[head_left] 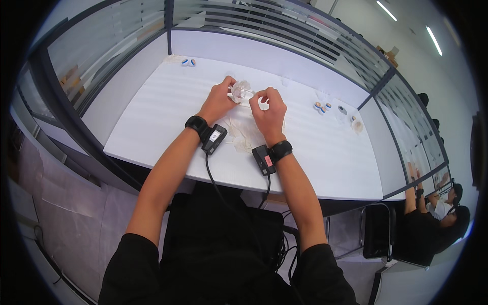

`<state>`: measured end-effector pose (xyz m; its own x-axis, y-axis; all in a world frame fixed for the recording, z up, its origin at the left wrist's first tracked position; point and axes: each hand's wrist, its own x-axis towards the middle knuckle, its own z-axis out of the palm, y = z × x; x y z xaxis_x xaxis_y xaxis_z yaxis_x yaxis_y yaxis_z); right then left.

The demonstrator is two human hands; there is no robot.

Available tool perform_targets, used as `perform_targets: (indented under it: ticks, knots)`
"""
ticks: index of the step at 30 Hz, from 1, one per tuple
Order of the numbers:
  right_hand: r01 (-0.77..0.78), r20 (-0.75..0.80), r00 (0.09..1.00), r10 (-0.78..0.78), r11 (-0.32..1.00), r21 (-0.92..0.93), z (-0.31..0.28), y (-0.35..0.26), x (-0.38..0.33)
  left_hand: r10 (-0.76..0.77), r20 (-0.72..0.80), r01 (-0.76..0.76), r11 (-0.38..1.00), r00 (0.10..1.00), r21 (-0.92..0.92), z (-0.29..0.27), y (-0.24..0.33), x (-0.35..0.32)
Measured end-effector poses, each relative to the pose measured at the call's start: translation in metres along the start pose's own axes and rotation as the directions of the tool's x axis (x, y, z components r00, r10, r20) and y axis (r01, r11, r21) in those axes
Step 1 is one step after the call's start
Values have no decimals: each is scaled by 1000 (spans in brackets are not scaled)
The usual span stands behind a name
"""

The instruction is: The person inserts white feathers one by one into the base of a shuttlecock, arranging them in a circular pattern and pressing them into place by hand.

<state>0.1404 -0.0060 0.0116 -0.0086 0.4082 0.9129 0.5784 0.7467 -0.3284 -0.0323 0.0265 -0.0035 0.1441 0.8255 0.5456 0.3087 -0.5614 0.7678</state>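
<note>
My left hand [219, 101] is closed around a translucent whitish, petal-like bundle [241, 90] above the middle of the table. To its right, my right hand [269, 110] has thumb and fingers pinched together close beside the bundle. A thin pale piece seems to run between the two hands, but what the right fingers grip is too small to make out. Below the hands, thin cream-coloured sheets or petals [241, 133] lie loosely on the white table [168, 119]. Each wrist wears a black strap with a small cabled box.
Two small white spools with blue and orange ends [188, 62] stand at the back left. Several similar spools [321, 107] lie at the right, near a grey ring-shaped roll [342, 110] and a cream-coloured bundle [357, 125]. Partition walls [264, 53] enclose the table. Other people sit at far right.
</note>
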Motion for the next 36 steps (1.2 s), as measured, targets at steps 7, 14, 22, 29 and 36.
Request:
perform_targets:
  ticks: [7,14,22,29,36]
  knots:
    - [-23,41,999,21,998,56,1,-2,1,-14,40,18,996,999,-88,0,-3,1]
    - [-51,20,999,50,998,47,3,-1,1,9,61,-2,994,998,-113,0,-2,1]
    - [-69,26,997,68,998,15,2,3,-1,29,52,-25,996,998,-89,3,-1,1]
    - [-100,-1,995,100,994,48,2,2,-1,24,68,-18,996,997,-89,4,-2,2]
    - [-145,56,988,143,989,30,1,4,-2,37,71,-31,996,997,-80,4,1,1]
